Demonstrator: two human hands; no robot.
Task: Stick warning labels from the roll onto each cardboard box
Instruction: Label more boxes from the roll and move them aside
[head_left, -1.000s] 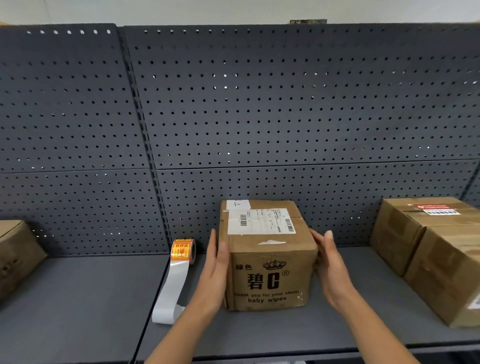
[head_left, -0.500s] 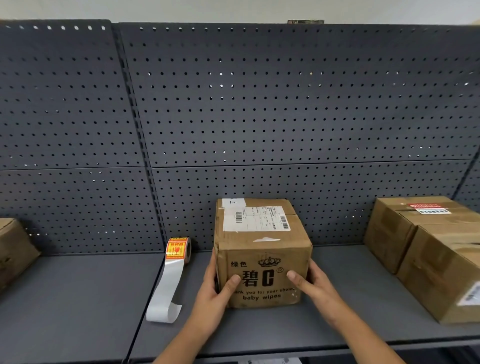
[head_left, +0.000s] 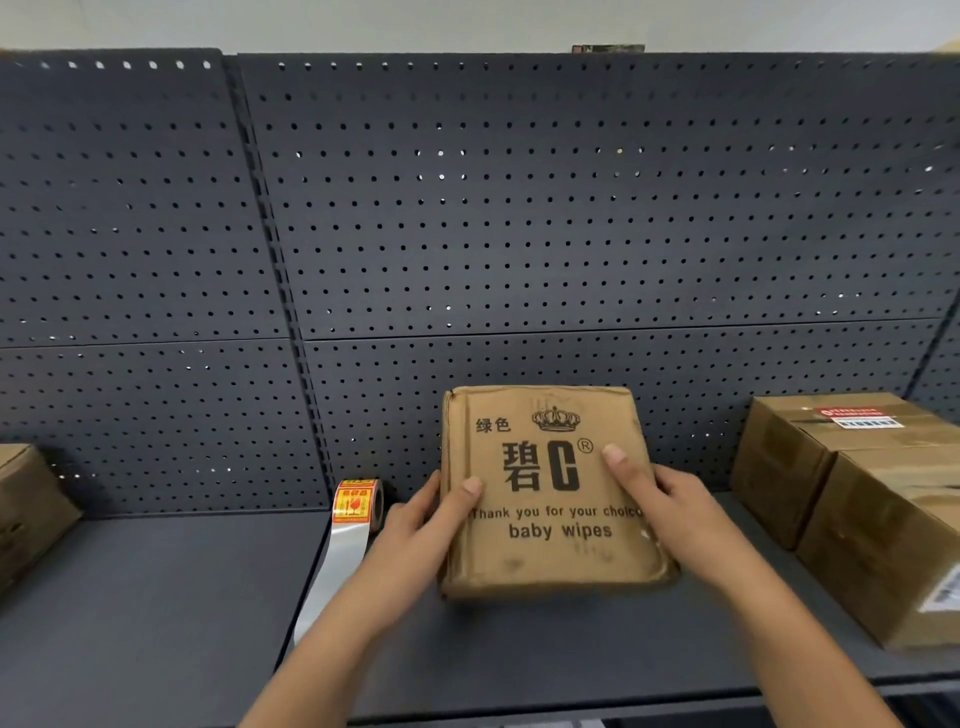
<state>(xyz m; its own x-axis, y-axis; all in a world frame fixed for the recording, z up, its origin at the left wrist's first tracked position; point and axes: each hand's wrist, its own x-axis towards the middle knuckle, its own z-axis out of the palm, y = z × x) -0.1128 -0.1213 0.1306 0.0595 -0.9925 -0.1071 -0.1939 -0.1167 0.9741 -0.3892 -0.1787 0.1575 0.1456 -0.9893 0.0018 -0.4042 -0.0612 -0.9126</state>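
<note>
At the middle of the shelf (head_left: 156, 597), the cardboard box (head_left: 550, 499) is held tipped so its printed face is turned up. The left grip (head_left: 415, 525) and right grip (head_left: 675, 509) are clasped round its side edges, thumbs laid on the face. It is judged light and stiff, with softened corners, and is best taken by the sides. The label roll (head_left: 358, 501) stands just left of it. The smooth shelf is backed by a dark pegboard (head_left: 519, 234); more boxes (head_left: 883, 545) sit at the right end.

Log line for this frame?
left hand: grips baby wipes box | right hand: grips same box | printed face: toward camera | label roll: on shelf, untouched
</note>
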